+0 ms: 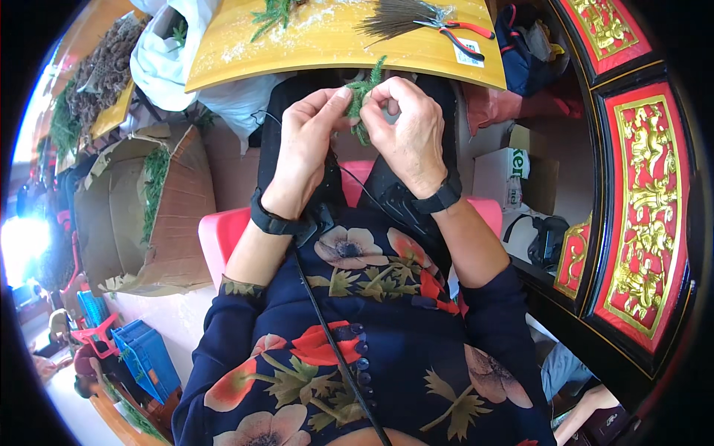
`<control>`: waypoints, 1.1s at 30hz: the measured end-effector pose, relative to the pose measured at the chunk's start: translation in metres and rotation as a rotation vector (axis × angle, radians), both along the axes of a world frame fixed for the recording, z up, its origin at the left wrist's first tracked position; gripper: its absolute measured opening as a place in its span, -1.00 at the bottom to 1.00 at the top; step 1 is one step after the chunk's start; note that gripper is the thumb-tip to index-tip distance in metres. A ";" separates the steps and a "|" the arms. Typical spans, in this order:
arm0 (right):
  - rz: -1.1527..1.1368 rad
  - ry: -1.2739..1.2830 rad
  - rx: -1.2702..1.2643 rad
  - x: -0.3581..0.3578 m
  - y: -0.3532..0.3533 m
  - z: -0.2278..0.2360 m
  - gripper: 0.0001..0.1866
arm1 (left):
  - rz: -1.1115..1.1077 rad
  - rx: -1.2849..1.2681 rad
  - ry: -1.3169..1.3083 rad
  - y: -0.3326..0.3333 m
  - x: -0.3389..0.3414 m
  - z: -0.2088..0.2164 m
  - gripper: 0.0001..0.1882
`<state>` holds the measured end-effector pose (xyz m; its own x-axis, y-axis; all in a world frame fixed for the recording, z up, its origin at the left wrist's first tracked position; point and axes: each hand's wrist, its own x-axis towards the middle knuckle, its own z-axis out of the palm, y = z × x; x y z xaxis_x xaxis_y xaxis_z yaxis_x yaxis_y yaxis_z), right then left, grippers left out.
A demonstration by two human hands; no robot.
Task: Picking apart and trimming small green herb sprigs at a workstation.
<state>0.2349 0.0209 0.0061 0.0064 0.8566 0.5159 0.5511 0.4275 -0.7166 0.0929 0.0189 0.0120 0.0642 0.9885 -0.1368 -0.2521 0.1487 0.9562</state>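
Between my two hands, just in front of the table's near edge, is a green artificial pine sprig (360, 93) with its tip pointing up and away. My left hand (316, 123) pinches the sprig from the left between thumb and fingers. From the right, my right hand (405, 123) is closed on it with thumb and forefinger. Fingers hide part of the sprig's middle. On the yellow table (312, 56) beyond lie a bundle of thin brown stems (394, 18) and pliers with red and black handles (465, 37).
More green sprigs (274, 15) and white crumbs lie on the table. At the left stand an open cardboard box (178, 215) with greenery, a white plastic bag (160, 67) and a blue crate (149, 357). A carved red and gold panel (645, 215) rises at the right.
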 end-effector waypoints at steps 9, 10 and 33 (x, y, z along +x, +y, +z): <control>0.166 0.022 0.187 -0.008 0.003 -0.004 -0.80 | -0.011 -0.127 -0.313 0.006 -0.024 0.000 -0.86; 0.211 0.130 0.132 -0.011 0.000 -0.004 -0.79 | -0.010 -0.126 -0.313 0.006 -0.026 0.003 -0.86; 0.232 0.134 0.210 -0.009 -0.006 -0.001 -0.63 | 0.282 0.602 0.555 -0.012 -0.001 0.016 -0.92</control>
